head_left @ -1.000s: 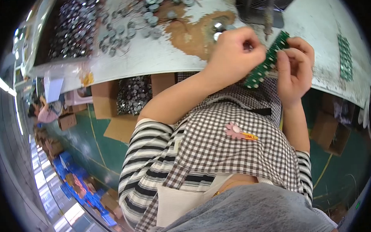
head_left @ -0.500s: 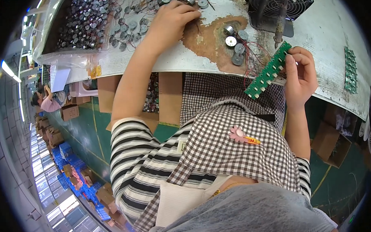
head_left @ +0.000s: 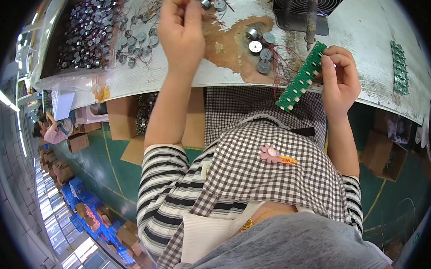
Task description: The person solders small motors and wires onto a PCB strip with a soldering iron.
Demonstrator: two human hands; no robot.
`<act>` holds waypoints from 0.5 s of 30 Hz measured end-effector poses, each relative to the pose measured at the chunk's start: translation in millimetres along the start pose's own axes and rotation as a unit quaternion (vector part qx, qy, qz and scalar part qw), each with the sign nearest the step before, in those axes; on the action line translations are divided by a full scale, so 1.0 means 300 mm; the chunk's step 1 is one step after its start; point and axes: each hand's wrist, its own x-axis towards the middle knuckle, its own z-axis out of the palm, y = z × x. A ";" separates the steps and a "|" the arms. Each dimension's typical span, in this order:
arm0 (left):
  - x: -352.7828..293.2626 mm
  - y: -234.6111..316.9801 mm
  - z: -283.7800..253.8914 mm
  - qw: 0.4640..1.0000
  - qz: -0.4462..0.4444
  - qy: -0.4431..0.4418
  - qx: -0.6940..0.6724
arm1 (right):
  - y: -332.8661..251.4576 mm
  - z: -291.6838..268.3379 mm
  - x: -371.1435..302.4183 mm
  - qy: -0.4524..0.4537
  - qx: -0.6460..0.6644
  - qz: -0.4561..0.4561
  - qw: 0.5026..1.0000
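Note:
My right hand (head_left: 341, 80) grips one end of a long green circuit board (head_left: 301, 78) with small pale connectors along it, tilted over the table's near edge. Thin red wires run between the board and a small cluster of round metal motors (head_left: 264, 66), one of them with a white face (head_left: 255, 47). My left hand (head_left: 182, 33) is raised at the far side of the table, thumb and fingers brought together. What it pinches, if anything, is hidden. More motors with thin wires (head_left: 141, 38) lie around it.
A plastic-lined heap of many motors (head_left: 86, 34) fills the far left. A black fan (head_left: 315, 0) stands behind a soldering iron (head_left: 311, 24) that points down near the board. Another strip of green boards (head_left: 400, 69) lies at the right. Cardboard boxes (head_left: 122, 119) sit below the table.
My left hand has turned and lifted from among the motors, its fingers now drawn together. The right hand still holds the board, and the whole view has shifted slightly.

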 end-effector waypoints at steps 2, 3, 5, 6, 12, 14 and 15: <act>-0.048 0.003 0.050 0.998 0.017 0.003 0.057 | 0.003 0.006 0.002 -0.002 -0.004 0.004 1.000; -0.079 -0.029 0.049 0.993 0.027 -0.015 0.112 | 0.005 0.009 0.003 -0.004 -0.006 0.004 1.000; -0.115 -0.089 0.039 0.945 0.136 -0.080 0.287 | 0.002 0.010 0.001 -0.003 -0.005 -0.003 1.000; -0.126 -0.098 0.035 0.906 0.192 -0.120 0.358 | 0.001 0.010 0.001 -0.005 -0.001 -0.009 1.000; -0.136 -0.084 0.018 0.841 0.272 -0.166 0.437 | -0.002 0.007 0.001 -0.004 -0.005 -0.009 1.000; -0.133 -0.083 0.011 0.827 0.281 -0.166 0.458 | 0.003 0.004 0.001 -0.006 -0.005 -0.007 1.000; -0.132 -0.074 0.007 0.833 0.238 -0.172 0.468 | 0.004 0.002 0.001 -0.009 -0.005 -0.005 1.000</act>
